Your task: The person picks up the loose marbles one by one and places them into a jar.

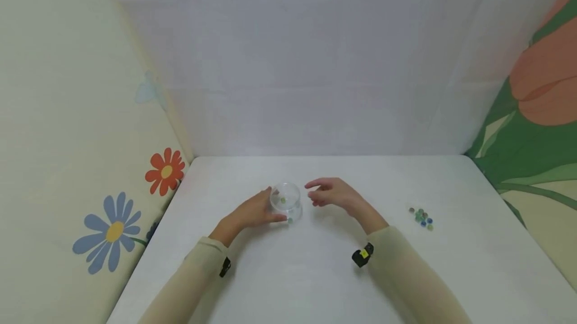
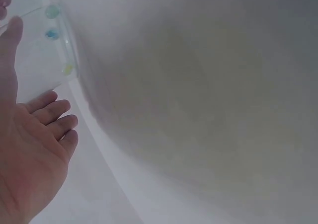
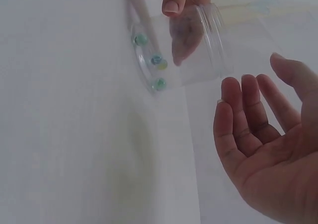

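Note:
A clear plastic jar [image 1: 290, 204] stands upright on the white table, its mouth uncovered. My left hand [image 1: 253, 211] holds it from the left, thumb on the near side and fingers around the far side. Several glass marbles lie on the jar's bottom; the right wrist view shows a green marble [image 3: 160, 84] and a bluish marble [image 3: 156, 59] among them. To the right of the jar, my right hand [image 1: 335, 195] hovers with loosely bent fingers and nothing in it. Its fingertips are apart from the jar wall.
A small cluster of coloured marbles [image 1: 419, 217] lies on the white table [image 1: 315, 284], right of my right forearm. A pale cloth wall [image 1: 315, 88] rises behind the table's back edge. Flower-patterned panels flank the left and right sides.

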Action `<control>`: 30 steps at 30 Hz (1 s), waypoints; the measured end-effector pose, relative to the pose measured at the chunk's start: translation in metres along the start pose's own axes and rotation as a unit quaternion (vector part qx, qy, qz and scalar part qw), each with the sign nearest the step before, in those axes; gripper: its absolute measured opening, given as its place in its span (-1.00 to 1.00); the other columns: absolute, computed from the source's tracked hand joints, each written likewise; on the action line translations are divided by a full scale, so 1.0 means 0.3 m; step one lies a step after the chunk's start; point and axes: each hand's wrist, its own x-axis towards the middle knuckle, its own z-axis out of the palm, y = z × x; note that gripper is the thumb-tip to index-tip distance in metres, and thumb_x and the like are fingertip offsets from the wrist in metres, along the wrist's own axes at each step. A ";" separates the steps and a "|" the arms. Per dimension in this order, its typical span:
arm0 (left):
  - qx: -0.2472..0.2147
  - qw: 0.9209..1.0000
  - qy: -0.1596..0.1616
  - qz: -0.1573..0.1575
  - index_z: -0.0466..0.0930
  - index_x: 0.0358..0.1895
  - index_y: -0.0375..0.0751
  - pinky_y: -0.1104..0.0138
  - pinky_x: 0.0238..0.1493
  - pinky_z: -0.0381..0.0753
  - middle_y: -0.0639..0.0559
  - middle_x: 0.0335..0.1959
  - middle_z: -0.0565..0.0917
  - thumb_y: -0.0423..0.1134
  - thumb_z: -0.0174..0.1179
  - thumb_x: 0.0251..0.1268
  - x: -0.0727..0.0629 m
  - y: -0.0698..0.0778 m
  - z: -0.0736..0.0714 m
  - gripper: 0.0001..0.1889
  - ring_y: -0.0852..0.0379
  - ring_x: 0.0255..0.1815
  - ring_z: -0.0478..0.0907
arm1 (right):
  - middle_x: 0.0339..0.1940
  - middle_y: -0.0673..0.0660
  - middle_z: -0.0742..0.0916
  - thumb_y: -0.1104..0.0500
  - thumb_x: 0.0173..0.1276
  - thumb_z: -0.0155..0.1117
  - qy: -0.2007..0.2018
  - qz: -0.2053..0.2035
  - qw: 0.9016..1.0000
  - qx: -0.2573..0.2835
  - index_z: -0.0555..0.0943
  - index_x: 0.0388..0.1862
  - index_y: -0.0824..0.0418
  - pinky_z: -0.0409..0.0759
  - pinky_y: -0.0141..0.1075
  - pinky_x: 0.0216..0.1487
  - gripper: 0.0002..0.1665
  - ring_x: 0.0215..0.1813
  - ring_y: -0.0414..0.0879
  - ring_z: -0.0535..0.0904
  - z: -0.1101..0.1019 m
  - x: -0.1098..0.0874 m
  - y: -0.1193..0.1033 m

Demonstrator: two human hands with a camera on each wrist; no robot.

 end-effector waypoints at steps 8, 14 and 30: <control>0.009 1.000 0.003 0.005 0.04 0.58 -0.42 -0.10 0.54 0.19 -0.37 0.58 0.14 0.36 0.38 0.10 -0.004 0.002 -0.001 0.21 -0.29 0.59 0.12 | 0.06 0.32 0.74 0.02 0.47 0.32 0.021 0.015 1.000 -0.007 0.57 0.33 0.18 0.70 -0.14 0.12 -0.48 -0.09 -0.05 0.72 -0.072 -0.061 0.038; 0.012 1.000 0.001 0.007 0.04 0.58 -0.42 -0.08 0.55 0.19 -0.37 0.58 0.14 0.37 0.38 0.10 -0.004 0.005 -0.002 0.21 -0.28 0.59 0.12 | 0.07 0.29 0.75 -0.01 0.46 0.33 0.031 0.018 0.999 -0.031 0.55 0.35 0.18 0.67 -0.08 0.15 -0.44 -0.05 -0.04 0.71 -0.134 -0.117 0.069; 0.003 1.000 -0.001 0.010 0.00 0.56 -0.50 -0.09 0.52 0.24 -0.40 0.57 0.14 0.38 0.39 0.07 -0.001 -0.004 -0.009 0.26 -0.29 0.57 0.15 | 0.14 0.24 0.73 -0.07 0.43 0.35 0.049 0.028 0.995 -0.086 0.53 0.37 0.19 0.64 -0.10 0.14 -0.37 0.06 -0.02 0.67 -0.292 -0.256 0.161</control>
